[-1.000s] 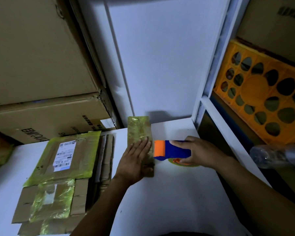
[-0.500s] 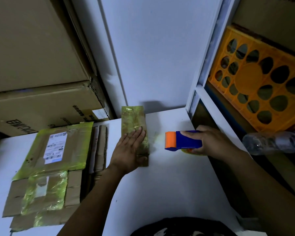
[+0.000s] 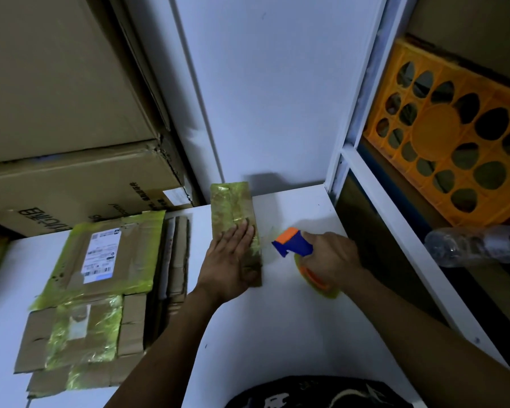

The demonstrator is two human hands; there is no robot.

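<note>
A narrow cardboard parcel (image 3: 231, 206) wrapped in yellow-green tape lies on the white table (image 3: 277, 328), its far end near the wall. My left hand (image 3: 231, 262) lies flat on its near half, fingers straight. My right hand (image 3: 330, 257) grips a blue and orange tape dispenser (image 3: 292, 242) just right of the parcel, tilted, its orange tip pointing at the parcel. A thin strip of tape runs from the tip to the parcel's side. The roll of yellow-green tape (image 3: 318, 285) shows below my right hand.
Flattened cardboard boxes (image 3: 80, 334) with yellow-green tape and a labelled parcel (image 3: 106, 254) lie at the table's left. Large cartons (image 3: 65, 184) stand behind them. Right of the table are a white shelf frame (image 3: 395, 231), an orange crate (image 3: 454, 142) and a plastic bottle (image 3: 477, 244).
My right hand has drawn the dispenser away from the parcel to the right and tilted it. My left hand has stayed flat on the parcel. The camera view has shifted.
</note>
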